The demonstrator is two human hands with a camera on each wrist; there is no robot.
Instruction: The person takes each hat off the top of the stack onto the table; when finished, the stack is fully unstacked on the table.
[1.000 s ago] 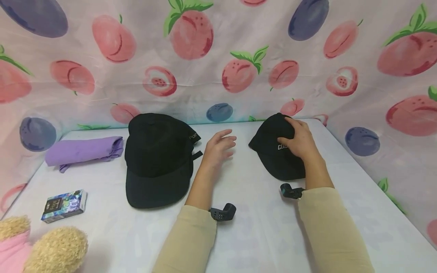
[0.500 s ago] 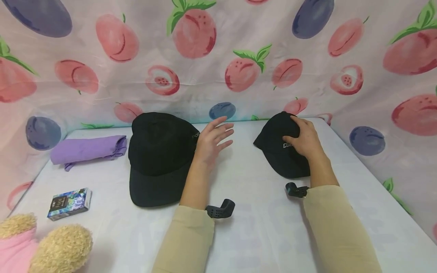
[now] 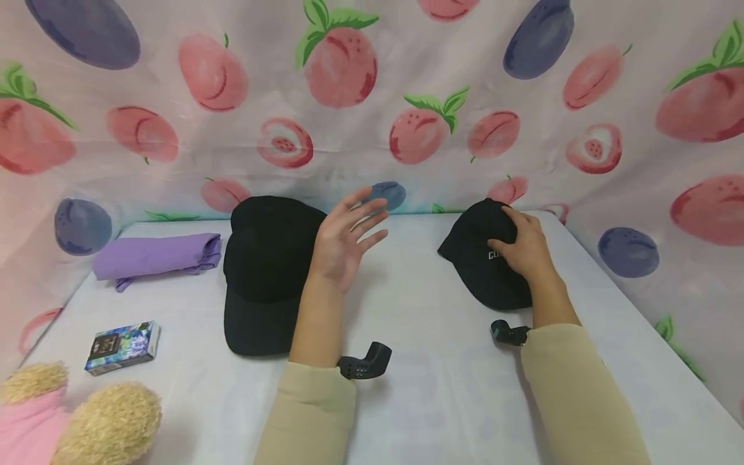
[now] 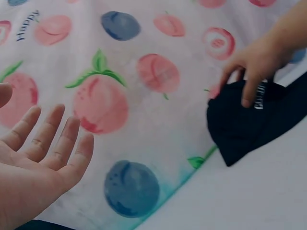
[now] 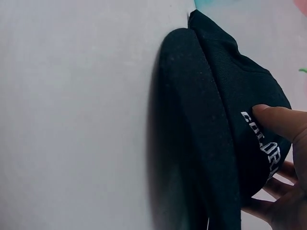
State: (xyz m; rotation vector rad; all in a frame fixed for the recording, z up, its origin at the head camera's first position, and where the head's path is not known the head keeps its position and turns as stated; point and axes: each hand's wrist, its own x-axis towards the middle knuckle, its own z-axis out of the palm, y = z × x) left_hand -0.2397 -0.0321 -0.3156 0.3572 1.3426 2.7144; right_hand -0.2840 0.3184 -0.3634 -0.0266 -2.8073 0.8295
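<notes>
A black cap [image 3: 482, 258] with white lettering on its front sits toward the right of the white table. My right hand [image 3: 523, 242] grips its crown, the thumb by the lettering and the other fingers round the far side; the right wrist view shows the lettered cap [image 5: 220, 110] close up, its brim toward the camera. My left hand [image 3: 345, 245] is raised with fingers spread and straight, holding nothing. In the head view it overlaps the right side of a second black cap [image 3: 264, 258]. That cap's side lettering and strap are hidden behind the hand and forearm.
Folded purple cloth [image 3: 157, 255] lies at the back left, with a small patterned box [image 3: 123, 347] in front of it. A fuzzy plush toy in pink [image 3: 104, 423] fills the near left corner. Behind the table hangs a fruit-print curtain [image 3: 349, 148].
My left hand has moved left from between the caps to overlap the left cap, its fingers spreading and palm turning into view. The right hand keeps its grip on the lettered cap.
</notes>
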